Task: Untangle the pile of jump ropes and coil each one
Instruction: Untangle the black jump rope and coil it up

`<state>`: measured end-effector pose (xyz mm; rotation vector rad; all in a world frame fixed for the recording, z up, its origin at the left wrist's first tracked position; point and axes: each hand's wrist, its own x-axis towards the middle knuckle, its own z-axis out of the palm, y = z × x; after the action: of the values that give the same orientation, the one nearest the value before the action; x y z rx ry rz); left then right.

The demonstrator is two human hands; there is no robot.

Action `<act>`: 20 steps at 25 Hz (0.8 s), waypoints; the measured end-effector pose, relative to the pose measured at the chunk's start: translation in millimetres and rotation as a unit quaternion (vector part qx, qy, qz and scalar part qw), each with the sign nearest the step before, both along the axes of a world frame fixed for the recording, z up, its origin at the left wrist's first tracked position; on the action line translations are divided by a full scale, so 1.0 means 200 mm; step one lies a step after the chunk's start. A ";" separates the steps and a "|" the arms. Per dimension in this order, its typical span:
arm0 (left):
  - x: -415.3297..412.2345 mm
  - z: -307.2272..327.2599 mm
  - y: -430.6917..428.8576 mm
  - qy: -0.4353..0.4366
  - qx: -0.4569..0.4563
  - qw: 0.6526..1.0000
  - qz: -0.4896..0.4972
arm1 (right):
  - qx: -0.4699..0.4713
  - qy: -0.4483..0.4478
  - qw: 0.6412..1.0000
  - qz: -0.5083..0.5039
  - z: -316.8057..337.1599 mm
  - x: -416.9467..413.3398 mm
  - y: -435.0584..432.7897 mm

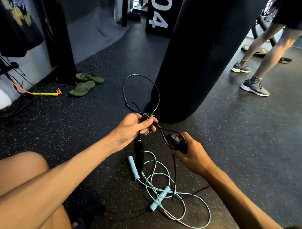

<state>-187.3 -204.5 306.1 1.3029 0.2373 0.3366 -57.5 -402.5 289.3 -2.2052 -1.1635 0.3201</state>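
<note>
Head view: the left hand [133, 129] is clenched round a bunch of the black jump rope [142, 76], and its fingers hide how the strands cross. One black handle [138, 152] hangs below the fist. The right hand [191, 155] grips a dark, blurred end, apparently the other handle, mostly covered. The rope's loop rises against the punching bag [202, 53] and is hard to trace. The light blue jump rope [160, 198] lies loose on the near floor. At far right a second person [266, 53] is cut off at the waist. The far box [160, 10] reads "04".
</note>
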 end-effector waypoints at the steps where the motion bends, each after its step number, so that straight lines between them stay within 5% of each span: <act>1: 0.00 0.00 0.01 -0.006 -0.005 1.000 0.016 | -0.022 0.002 1.000 -0.021 0.00 0.02 -0.01; 4: 0.01 0.01 0.03 -0.016 0.001 0.999 0.050 | -0.075 -0.035 0.990 -0.112 -0.02 0.06 -0.04; 6: 0.01 0.01 0.03 -0.006 0.026 0.998 0.050 | 0.011 0.019 0.986 -0.163 0.02 0.06 -0.04; 9: 0.02 0.01 0.00 0.013 0.056 0.997 0.043 | 0.169 0.192 0.960 -0.112 0.15 0.00 0.03; 13: 0.04 -0.03 -0.04 0.032 0.113 0.993 0.011 | 0.131 0.303 0.944 -0.016 0.21 -0.12 0.11; 20: 0.04 -0.04 -0.03 0.051 0.153 0.987 0.003 | 0.141 0.368 0.919 -0.010 0.17 -0.14 0.14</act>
<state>-179.4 -210.9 297.5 1.6252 0.2837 0.3207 -85.1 -374.3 323.3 -1.6079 -0.7042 0.8309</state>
